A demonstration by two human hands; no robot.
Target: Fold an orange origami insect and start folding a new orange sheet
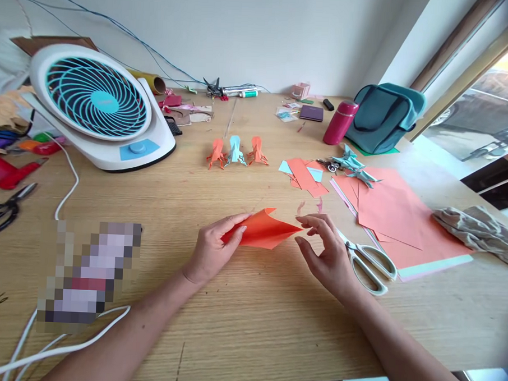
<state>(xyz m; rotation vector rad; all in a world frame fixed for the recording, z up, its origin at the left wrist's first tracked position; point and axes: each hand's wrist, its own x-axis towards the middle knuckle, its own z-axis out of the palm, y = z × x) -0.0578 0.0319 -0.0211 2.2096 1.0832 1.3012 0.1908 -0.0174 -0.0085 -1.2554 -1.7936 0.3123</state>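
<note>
A partly folded sheet of orange paper (264,230) is pinched at its left end between the thumb and fingers of my left hand (218,242). Its right side tapers to a point, and its layers gape a little along the top. Just off that tip, my right hand (325,252) has thumb and fingers apart, with nothing visible between them. Whether a fingertip touches the paper's point I cannot tell. White-handled scissors (371,266) lie beside my right hand, their blades partly hidden behind it.
Three folded paper figures (235,150) stand beyond my hands. Orange sheets (396,213), paper scraps (305,176) and a crumpled cloth (479,231) lie to the right. A pink bottle (341,122) and a teal bag (383,120) stand behind. A fan (101,108) and black scissors (9,208) are left.
</note>
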